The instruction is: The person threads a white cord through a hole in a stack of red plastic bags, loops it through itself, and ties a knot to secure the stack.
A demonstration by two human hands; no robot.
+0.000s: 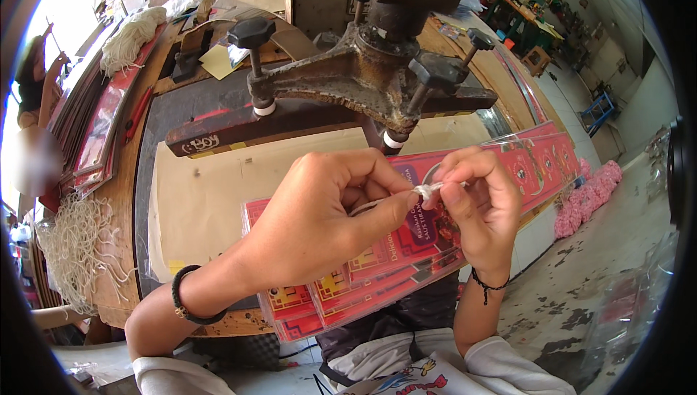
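Between my two hands is a white cord [427,191] with a knot in it. My left hand [327,213] pinches the cord on one side of the knot, thumb against the curled fingers. On the other side, my right hand [481,206] grips it between thumb and fingertips. Beneath both hands lies a stack of red printed plastic-covered sheets [356,293], fanned out and reaching to the right. The cord's path behind my left fingers is hidden.
A heavy metal press [363,75] with black knobs stands just beyond my hands. Loose white cords [72,242] hang over the table's left edge, near more stacked red sheets [102,133]. A pink bundle [588,199] lies at the right. Another person [36,75] is at the far left.
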